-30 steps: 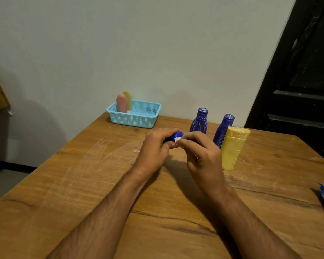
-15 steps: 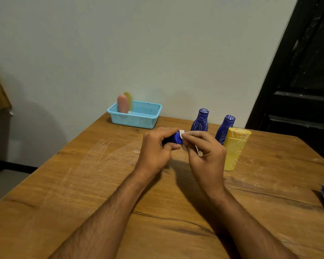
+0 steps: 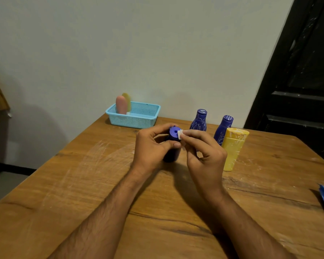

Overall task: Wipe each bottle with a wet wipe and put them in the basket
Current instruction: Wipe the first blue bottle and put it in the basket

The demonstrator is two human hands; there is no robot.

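Mid-table, the left hand (image 3: 153, 146) grips a blue bottle (image 3: 173, 144), now turned upright, its cap newly visible; the right hand (image 3: 204, 156) still pinches a white wipe (image 3: 180, 134) against the cap's right edge.

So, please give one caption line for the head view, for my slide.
Left hand grips a dark blue bottle while the right hand presses a white wet wipe against its cap.
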